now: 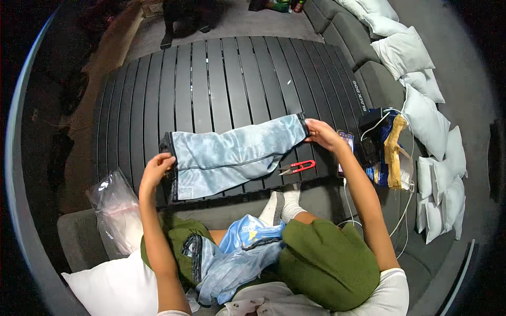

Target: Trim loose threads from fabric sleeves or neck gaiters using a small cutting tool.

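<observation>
A pale blue, cloudy-patterned fabric sleeve (232,155) with black bands at both ends lies stretched across the near part of the black slatted table (226,100). My left hand (158,167) pinches the black band at its wide left end. At the narrower right end, my right hand (322,135) grips the other black band, with part of the fingers hidden by the cloth. Red-handled thread snips (298,167) rest on the table just below the right end, touched by neither hand. A similar blue fabric piece with black edging (224,274) lies crumpled on my lap.
A phone (345,147) with a white cable lies right of my right forearm, beside a blue-and-yellow packet (392,152). A clear plastic bag (118,210) is at the left. White pillows (427,121) line the grey sofa (353,39). A person's dark-clad legs (176,21) show beyond the table.
</observation>
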